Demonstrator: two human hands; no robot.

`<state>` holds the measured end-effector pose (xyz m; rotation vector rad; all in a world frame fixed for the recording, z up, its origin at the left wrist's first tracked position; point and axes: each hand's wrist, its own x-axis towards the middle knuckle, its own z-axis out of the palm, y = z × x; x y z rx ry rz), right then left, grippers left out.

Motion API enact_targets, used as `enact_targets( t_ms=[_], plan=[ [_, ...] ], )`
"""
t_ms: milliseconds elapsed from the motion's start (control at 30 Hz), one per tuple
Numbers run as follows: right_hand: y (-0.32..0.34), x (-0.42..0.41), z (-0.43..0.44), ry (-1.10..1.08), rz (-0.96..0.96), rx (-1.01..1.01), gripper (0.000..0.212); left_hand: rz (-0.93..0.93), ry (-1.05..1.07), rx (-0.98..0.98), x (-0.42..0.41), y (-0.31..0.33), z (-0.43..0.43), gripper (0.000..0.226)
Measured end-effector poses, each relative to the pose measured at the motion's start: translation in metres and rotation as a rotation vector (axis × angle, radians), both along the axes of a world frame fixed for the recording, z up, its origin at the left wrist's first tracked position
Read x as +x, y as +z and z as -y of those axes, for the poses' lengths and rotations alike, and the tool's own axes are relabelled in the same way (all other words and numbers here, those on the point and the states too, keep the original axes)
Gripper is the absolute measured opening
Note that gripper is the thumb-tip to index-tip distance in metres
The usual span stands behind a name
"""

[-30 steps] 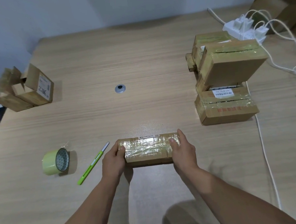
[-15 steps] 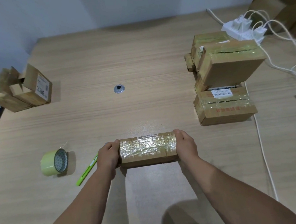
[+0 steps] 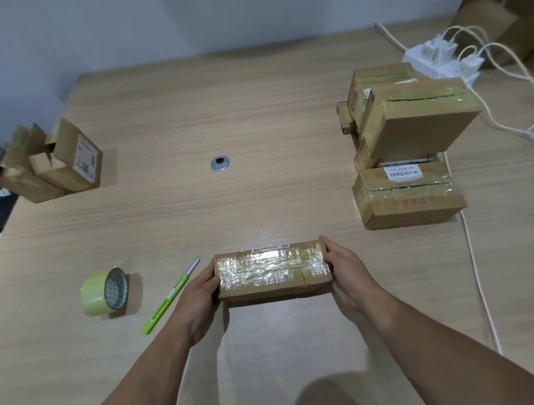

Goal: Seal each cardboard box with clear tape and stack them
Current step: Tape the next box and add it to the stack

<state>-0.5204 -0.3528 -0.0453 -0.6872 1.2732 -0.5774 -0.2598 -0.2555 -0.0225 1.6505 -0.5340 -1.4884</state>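
Head camera, nearest first: what have the hands got?
– A long, flat cardboard box (image 3: 272, 273), one hand on each end. The left hand (image 3: 199, 289) is curled round its left end. The right hand (image 3: 348, 269) wraps the right end, fingers reaching to the far edge. The box top is covered in wrinkled clear tape. It sits low over the wooden table (image 3: 254, 124), right in front of the person; I can't tell whether it touches the wood.
– And round about the grip?
– Just left of the left hand lies a green utility knife (image 3: 168, 299), blade end pointing away, not touching the hand. Further left a greenish roll of tape (image 3: 104, 292) stands on its edge.
– Right of the grip?
– A white cable (image 3: 476, 270) runs along the table past the right forearm, away toward a white power strip (image 3: 439, 59) at the far right, with plugs in it. Beyond the right hand, well apart from it, stands the stack of sealed boxes (image 3: 404, 145). It has a labelled box (image 3: 411, 205) at the bottom, a taped box (image 3: 420, 112) set askew on top, and more behind.
– Straight ahead?
– A round metal grommet (image 3: 220, 163) in the tabletop, well beyond the held box. Far off left of the grip are two open boxes (image 3: 51, 166), flaps up, touching each other. In the far right corner is a large brown carton (image 3: 499, 18).
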Motion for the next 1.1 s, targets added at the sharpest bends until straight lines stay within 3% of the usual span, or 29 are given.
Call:
enact_targets(
  t_ms=[133,267,367,500,633,700,833,1000,1100],
  plan=[
    [0.015,-0.001,-0.008,0.060,-0.029,-0.012,0.062,-0.015,0.046,0.024,-0.005,0.000,-0.001,0.059],
    [0.028,0.000,-0.007,-0.024,0.044,-0.034,0.033,-0.029,0.250,0.041,-0.015,-0.001,-0.003,0.037],
    [0.037,0.001,0.002,-0.091,0.145,-0.030,0.030,-0.006,0.332,0.076,-0.019,-0.004,-0.007,0.032],
    [0.058,0.008,0.010,-0.101,0.272,-0.058,0.033,0.050,0.296,0.092,-0.030,0.005,-0.006,0.030],
    [0.071,0.024,0.011,-0.078,0.321,-0.063,0.030,0.256,0.177,0.151,-0.035,0.008,-0.001,0.026],
    [0.075,0.032,0.010,-0.043,0.300,-0.082,0.028,0.374,0.133,0.176,-0.037,0.015,0.001,0.027],
    [0.085,0.045,0.008,0.021,0.137,-0.206,0.027,0.546,0.095,0.172,-0.040,0.033,0.009,0.060],
    [0.099,0.068,0.002,0.116,-0.104,-0.402,0.023,0.406,0.297,-0.139,-0.047,0.067,0.023,0.033],
    [0.112,0.079,-0.003,0.180,-0.202,-0.519,0.022,0.337,0.334,-0.266,-0.053,0.086,0.029,0.027]
  ],
)
